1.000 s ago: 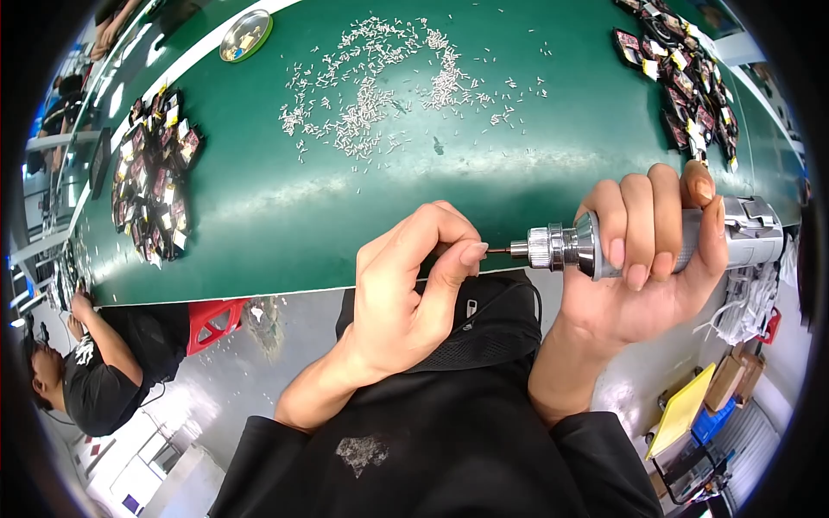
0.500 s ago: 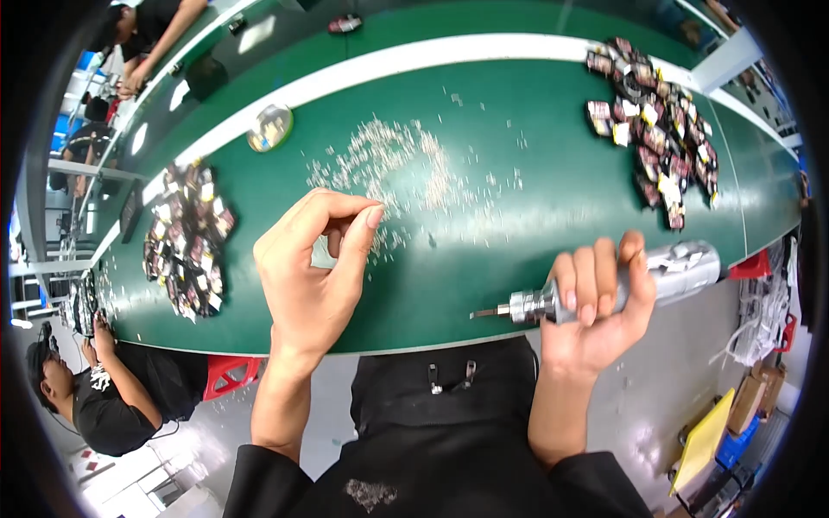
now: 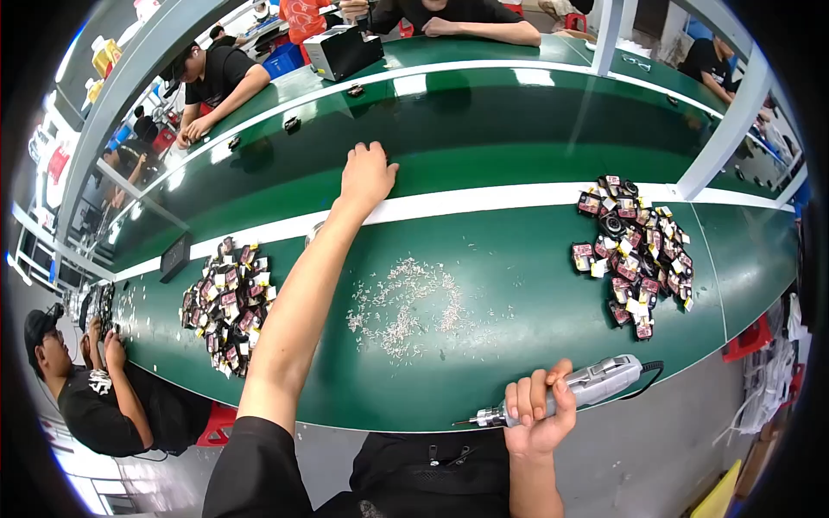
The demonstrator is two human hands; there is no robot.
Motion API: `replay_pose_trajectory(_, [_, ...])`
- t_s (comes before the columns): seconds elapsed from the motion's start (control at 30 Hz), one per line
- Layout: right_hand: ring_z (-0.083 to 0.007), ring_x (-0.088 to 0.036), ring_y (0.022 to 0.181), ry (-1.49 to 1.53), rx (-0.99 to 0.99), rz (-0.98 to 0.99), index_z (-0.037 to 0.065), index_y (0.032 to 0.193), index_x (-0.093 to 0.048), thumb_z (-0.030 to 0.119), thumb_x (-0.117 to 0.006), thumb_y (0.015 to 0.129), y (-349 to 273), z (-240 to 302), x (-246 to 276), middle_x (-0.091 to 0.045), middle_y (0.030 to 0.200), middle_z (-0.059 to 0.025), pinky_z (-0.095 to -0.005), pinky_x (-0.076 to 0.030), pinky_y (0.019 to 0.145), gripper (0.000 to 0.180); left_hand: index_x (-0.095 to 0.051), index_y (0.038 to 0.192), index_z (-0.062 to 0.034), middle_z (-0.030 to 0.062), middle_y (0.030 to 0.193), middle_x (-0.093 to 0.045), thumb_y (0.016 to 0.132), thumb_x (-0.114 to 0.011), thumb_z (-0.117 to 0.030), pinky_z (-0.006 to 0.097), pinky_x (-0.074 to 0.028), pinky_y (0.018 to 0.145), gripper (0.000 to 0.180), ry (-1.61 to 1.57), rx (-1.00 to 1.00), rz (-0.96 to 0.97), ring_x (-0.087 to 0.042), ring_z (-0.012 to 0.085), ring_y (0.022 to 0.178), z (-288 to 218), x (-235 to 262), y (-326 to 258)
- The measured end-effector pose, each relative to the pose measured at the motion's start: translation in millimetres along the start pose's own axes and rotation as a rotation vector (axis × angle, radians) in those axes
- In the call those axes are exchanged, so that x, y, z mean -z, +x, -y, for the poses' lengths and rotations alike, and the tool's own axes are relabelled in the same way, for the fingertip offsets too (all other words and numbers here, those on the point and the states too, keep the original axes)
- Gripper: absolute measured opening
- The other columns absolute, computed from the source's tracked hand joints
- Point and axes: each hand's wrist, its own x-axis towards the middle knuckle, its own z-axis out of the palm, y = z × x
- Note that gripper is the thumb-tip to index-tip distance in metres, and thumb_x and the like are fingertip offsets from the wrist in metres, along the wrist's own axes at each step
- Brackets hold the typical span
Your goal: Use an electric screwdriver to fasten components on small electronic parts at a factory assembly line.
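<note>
Right hand (image 3: 540,414) closed around a grey electric screwdriver (image 3: 570,393), held low at the near edge of the green tabletop (image 3: 518,293), bit pointing toward the person's left and touching no part. A black cord leaves the rear of the tool.

Left hand (image 3: 367,173) stretched far across the tabletop, palm down, fingers bent over the white stripe (image 3: 484,203). Whether it grips anything cannot be told; the palm covers whatever is beneath. A small round shiny thing (image 3: 313,231) peeks out beside the forearm, mostly hidden, kind unclear.

Progress, as a judgement: no piece lies in front of the person, so no fastening is in hand right now. A scatter of small pale screws (image 3: 406,306) sits mid-tabletop, plentiful. Left pile of small parts (image 3: 226,302) and right pile of small parts (image 3: 635,255) are both large; which is finished stock and which awaits work cannot be read from here. Much looks left to do.

Hard to make out: individual parts in the piles blur into dark bodies with reddish and pale patches. Screwdriver bit tip is tiny. Other people at the far side and lower left are bent by the lens; their hands are apart from this person's.
</note>
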Motion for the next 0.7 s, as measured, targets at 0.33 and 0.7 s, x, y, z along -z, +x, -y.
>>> replay_pose_trajectory(0.33, [-0.0104,-0.034,0.040,0.036,-0.107,0.003,0.009,0.088,-0.047,0.017,-0.048,0.089,-6,2,2,-0.036,0.049,0.0003,-0.0290,-0.037,0.048,0.008,-0.059,0.107,-0.0007,0.0162,0.104,-0.058,0.074,-0.068,-0.004,0.037,-0.047,0.079,0.034,-0.451,-0.408,0.066,-0.057,0.0324,0.093,-40,63,-80])
replay_pose_trajectory(0.7, [-0.0108,-0.035,0.038,0.000,-0.120,0.044,0.007,0.087,-0.045,0.014,-0.044,0.090,-42,15,4,-0.036,0.049,0.0004,-0.0282,-0.038,0.045,0.008,-0.055,0.112,0.0006,0.0164,0.110,-0.052,0.061,-0.077,-0.011,0.034,-0.047,0.061,0.056,-0.506,-0.723,0.362,-0.053,0.0276,0.079,-87,111,-273])
